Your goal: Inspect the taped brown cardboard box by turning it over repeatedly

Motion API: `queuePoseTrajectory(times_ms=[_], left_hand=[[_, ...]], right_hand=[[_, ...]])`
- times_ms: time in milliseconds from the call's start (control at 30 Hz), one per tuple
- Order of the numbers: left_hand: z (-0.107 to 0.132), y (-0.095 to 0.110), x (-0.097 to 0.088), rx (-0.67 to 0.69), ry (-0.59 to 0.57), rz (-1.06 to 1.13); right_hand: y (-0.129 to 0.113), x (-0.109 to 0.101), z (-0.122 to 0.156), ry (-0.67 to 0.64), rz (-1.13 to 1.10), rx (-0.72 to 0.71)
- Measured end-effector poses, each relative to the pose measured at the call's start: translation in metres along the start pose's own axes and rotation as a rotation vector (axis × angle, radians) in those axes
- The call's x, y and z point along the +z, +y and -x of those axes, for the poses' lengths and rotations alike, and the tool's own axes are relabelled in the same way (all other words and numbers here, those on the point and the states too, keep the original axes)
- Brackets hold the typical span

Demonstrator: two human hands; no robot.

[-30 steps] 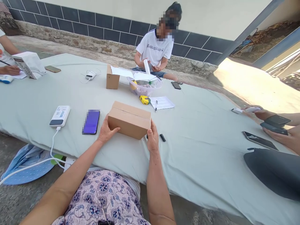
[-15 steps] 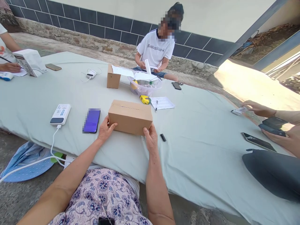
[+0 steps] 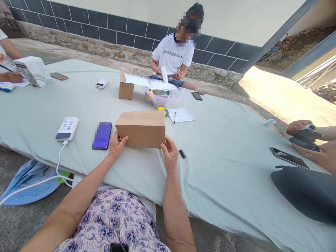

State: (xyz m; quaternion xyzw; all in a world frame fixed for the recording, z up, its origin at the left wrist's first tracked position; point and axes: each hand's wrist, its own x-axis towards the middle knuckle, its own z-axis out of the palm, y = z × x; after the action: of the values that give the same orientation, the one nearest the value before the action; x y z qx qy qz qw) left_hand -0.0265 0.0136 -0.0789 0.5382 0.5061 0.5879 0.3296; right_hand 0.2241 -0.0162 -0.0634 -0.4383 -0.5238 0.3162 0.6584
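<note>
A closed brown cardboard box (image 3: 141,133) is held between my two hands above the near side of the cloth-covered table. My left hand (image 3: 117,145) grips its lower left corner, thumb on the front face and fingers behind the side. At the lower right corner, my right hand (image 3: 170,153) has its thumb on the front and its fingers round the edge. A purple-screened phone (image 3: 102,135) lies left of the box, and a small black cap-like piece (image 3: 182,154) lies beside my right hand. A yellow tape measure (image 3: 162,110) shows partly behind the box.
A white power bank (image 3: 67,128) with a cable lies at the left. Beyond the box stand a plastic basket (image 3: 157,101), an open carton (image 3: 126,90) and a paper sheet (image 3: 183,114) with a pen. People sit opposite, left and right; a dark phone (image 3: 288,157) lies right.
The box has turned and tilted in my hands, shifting slightly left and hiding more of the tape measure. The right-hand person's hand has left a small white item on the table.
</note>
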Motion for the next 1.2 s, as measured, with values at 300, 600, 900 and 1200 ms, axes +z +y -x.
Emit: queuePoseTrajectory(times_ms=[300, 600, 900, 1200], left_hand=[[-0.002, -0.008, 0.000, -0.024, -0.070, 0.198], [0.001, 0.004, -0.001, -0.134, -0.167, 0.230], [0.000, 0.005, -0.001, -0.226, -0.305, 0.302], [-0.003, 0.001, -0.002, -0.245, -0.281, 0.246]], right_hand=[[-0.004, -0.003, 0.002, 0.074, -0.088, -0.080], [-0.012, 0.005, 0.007, 0.236, 0.031, -0.294], [-0.019, 0.002, 0.012, 0.178, 0.265, -0.416], [-0.035, 0.018, 0.013, 0.274, 0.442, -0.599]])
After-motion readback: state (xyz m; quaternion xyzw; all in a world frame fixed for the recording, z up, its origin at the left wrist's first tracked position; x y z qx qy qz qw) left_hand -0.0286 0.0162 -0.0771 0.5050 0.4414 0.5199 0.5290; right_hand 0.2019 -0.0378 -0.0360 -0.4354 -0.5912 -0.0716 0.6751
